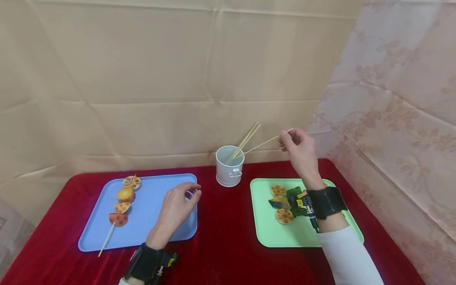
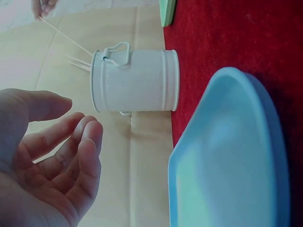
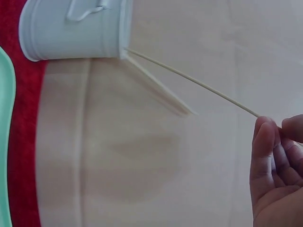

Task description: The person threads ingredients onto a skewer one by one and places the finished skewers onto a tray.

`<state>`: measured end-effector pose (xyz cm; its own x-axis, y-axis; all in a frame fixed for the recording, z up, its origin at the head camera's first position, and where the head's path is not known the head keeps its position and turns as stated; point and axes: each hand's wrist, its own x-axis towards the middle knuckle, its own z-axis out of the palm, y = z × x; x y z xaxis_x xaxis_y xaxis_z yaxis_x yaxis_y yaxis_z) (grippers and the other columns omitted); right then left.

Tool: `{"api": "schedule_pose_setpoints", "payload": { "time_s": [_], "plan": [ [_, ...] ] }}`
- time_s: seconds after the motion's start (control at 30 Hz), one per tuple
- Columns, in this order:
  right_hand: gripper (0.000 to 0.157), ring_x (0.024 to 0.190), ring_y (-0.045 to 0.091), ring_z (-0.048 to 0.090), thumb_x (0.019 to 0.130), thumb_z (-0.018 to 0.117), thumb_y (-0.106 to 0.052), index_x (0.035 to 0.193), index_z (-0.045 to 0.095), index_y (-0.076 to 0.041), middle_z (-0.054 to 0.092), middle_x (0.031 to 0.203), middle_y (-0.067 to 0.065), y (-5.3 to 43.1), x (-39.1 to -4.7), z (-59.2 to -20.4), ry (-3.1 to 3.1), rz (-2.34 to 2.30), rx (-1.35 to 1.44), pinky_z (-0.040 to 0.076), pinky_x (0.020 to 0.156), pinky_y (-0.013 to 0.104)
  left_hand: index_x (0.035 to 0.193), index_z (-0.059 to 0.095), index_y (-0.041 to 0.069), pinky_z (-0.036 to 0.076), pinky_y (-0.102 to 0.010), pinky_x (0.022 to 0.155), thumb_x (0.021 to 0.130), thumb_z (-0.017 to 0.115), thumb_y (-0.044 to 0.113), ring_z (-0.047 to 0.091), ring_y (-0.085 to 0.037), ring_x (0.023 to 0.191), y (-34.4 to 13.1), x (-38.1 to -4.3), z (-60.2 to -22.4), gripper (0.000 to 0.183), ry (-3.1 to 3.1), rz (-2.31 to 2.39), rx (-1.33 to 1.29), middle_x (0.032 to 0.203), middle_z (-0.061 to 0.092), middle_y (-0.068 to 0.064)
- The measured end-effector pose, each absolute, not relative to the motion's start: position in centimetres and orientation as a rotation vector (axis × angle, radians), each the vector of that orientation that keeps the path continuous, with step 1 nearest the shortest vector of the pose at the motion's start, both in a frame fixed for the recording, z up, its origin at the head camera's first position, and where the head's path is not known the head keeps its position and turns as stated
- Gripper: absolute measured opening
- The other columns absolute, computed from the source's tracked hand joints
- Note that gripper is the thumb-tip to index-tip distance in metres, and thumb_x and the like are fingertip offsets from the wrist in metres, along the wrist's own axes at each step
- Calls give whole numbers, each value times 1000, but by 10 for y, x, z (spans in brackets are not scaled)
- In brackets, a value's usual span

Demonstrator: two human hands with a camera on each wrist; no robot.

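Observation:
My right hand (image 1: pixel 300 152) pinches the upper end of a thin wooden skewer (image 3: pixel 203 86) between thumb and fingers. The skewer slants down from the hand, its lower end inside a small white bucket (image 1: pixel 228 174). Several other skewers (image 1: pixel 246 138) lean in the bucket against its rim. My left hand (image 1: pixel 178 204) hovers over the right side of the blue tray (image 1: pixel 153 233), fingers loosely bent, holding nothing; in the left wrist view a gap shows between thumb and fingertips. On that tray's left lies a loaded skewer with a lotus root slice (image 1: pixel 132 183), a yellow round piece (image 1: pixel 126 195) and orange pieces (image 1: pixel 118 219).
A green tray (image 1: pixel 270 237) sits at the right, under my right forearm. It bears lotus root slices (image 1: pixel 284 216), a pumpkin-like wedge (image 1: pixel 279 203) and dark green pieces (image 1: pixel 293 192). Red cloth (image 1: pixel 224 237) covers the table; beige cloth (image 1: pixel 142 79) hangs behind the bucket.

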<state>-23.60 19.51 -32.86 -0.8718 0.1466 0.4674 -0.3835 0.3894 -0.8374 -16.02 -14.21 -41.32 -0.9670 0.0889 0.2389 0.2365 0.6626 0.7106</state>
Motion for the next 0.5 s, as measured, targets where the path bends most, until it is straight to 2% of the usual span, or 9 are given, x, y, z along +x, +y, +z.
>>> {"api": "schedule_pose_setpoints", "payload": {
  "time_s": [0.2,0.33,0.5],
  "plan": [
    [30,84,18,70,102,67,-24,114,68,3,73,93,2,200,-203,-325,-2070,1518,193,56,75,21,114,76,7,54,-36,74,94,73,13,68,-19,87,-140,-161,-412,21,-2674,-1194,-294,98,73,-5],
    [29,85,16,71,102,67,-24,117,68,2,75,95,1,203,-185,-330,-2037,1586,140,57,76,22,114,76,6,55,-37,74,94,74,12,68,-19,85,-136,-160,-411,21,-2646,-1183,-301,96,72,-7],
    [26,87,19,73,103,66,-24,115,66,-1,77,99,5,199,-166,-345,-2066,1734,82,59,77,26,121,71,1,57,-37,71,92,75,10,68,-23,86,-129,-159,-410,30,-2586,-1148,-323,98,71,-11]
  ]
}}
